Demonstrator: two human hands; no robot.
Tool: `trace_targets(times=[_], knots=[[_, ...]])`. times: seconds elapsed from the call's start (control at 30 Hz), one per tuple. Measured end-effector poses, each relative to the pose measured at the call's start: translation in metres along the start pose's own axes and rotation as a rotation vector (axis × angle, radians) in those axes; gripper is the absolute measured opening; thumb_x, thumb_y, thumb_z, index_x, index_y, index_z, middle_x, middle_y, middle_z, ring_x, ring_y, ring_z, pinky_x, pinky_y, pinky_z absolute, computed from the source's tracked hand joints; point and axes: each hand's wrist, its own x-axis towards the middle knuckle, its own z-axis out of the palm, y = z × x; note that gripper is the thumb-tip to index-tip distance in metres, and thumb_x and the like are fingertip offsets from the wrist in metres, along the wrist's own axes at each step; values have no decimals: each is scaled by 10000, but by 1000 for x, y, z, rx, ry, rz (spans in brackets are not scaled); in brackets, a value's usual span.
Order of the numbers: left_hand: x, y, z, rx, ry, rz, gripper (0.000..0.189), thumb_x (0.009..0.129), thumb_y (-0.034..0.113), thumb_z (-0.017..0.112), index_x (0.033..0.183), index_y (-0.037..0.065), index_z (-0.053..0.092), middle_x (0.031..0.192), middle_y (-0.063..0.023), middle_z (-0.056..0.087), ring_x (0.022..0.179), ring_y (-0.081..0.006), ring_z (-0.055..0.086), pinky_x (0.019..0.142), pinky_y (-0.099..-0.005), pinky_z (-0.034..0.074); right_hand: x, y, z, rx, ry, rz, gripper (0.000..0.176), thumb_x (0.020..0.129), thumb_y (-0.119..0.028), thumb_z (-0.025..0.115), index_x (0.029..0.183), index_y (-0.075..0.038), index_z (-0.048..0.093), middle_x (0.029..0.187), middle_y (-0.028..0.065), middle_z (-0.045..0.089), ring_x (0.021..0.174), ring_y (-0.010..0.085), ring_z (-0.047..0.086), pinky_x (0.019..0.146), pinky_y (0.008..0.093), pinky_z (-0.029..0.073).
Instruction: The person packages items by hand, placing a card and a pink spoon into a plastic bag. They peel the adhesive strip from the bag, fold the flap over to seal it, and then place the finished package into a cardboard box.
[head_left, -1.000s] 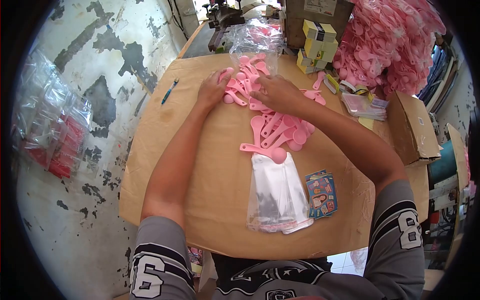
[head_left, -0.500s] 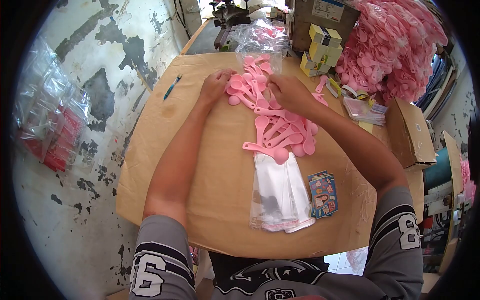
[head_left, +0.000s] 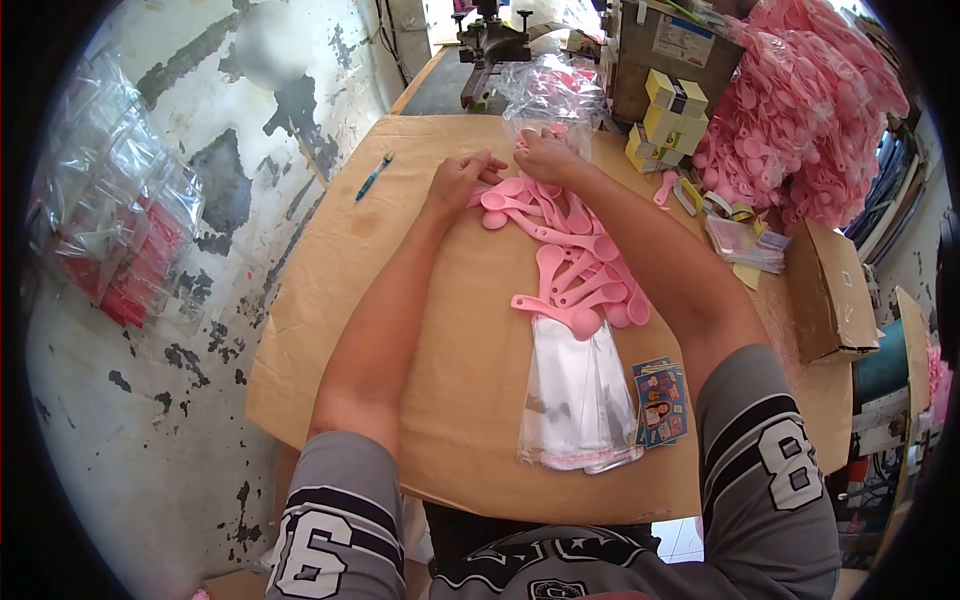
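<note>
A pile of pink plastic measuring spoons [head_left: 570, 240] lies on the brown-covered table, its far end under my hands. At the pile's far left edge is my left hand [head_left: 463, 183], fingers stretched toward the spoons, gripping nothing that I can see. My right hand [head_left: 548, 158] is closed in a pinch over the far end, by a clear plastic bag [head_left: 550, 100]; its fingertips partly hide what they hold. Below the spoons lie flat clear plastic sleeves [head_left: 575, 400], the nearest spoon overlapping their top. Small printed cards [head_left: 660, 405] are stacked to their right.
A blue pen [head_left: 374, 177] lies at the left. Yellow boxes [head_left: 670, 120], large bags of pink spoons [head_left: 790, 110] and an open cardboard box [head_left: 830, 290] stand at the right. A metal clamp-like tool [head_left: 490, 50] is at the back. Plastic bags [head_left: 120, 220] hang on the left wall.
My right hand has moved away from me, from the pile's right side to its far end by the clear bag. My left hand's fingers have stretched out. The view has shifted slightly.
</note>
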Motion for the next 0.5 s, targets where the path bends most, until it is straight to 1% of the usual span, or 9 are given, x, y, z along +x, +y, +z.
trace_targets(times=[0.1, 0.2, 0.3, 0.4, 0.5], knots=[[-2, 3, 2, -53, 16, -37, 505, 1108, 377, 497, 1161, -59, 747, 1030, -147, 771, 959, -196, 722, 913, -319, 548, -8, 11, -3, -4, -42, -99, 520, 1017, -422, 449, 1407, -105, 581, 1455, 272, 575, 1368, 488, 525, 1143, 591, 399], [2, -2, 4, -126, 12, 53, 493, 1115, 358, 487, 1198, -63, 729, 1100, -163, 760, 1017, -209, 723, 961, -323, 543, -33, 6, -25, 73, -90, -202, 526, 1025, -441, 446, 1379, -77, 585, 1443, 247, 591, 1319, 472, 568, 1092, 563, 449], [10, -17, 0, 21, 16, 152, 491, 1121, 349, 478, 1217, -72, 713, 1178, -183, 740, 1058, -221, 724, 988, -324, 540, -58, 3, -46, 115, -183, -275, 504, 1026, -433, 480, 1344, -60, 594, 1408, 262, 602, 1256, 463, 608, 1042, 534, 481], [10, -19, -2, 71, 12, 110, 496, 1120, 349, 477, 1211, -80, 710, 1221, -187, 728, 1095, -225, 714, 1000, -323, 535, -63, 3, -49, 196, -108, -371, 469, 1021, -415, 517, 1308, -56, 608, 1371, 265, 622, 1214, 475, 622, 1024, 519, 485], [13, -22, -2, -81, -48, 6, 486, 1119, 336, 477, 1231, -81, 702, 1224, -174, 733, 1140, -225, 695, 1026, -326, 517, -51, -3, -50, 191, 71, -291, 506, 997, -448, 574, 1308, -52, 618, 1341, 273, 639, 1225, 466, 619, 1049, 515, 475]])
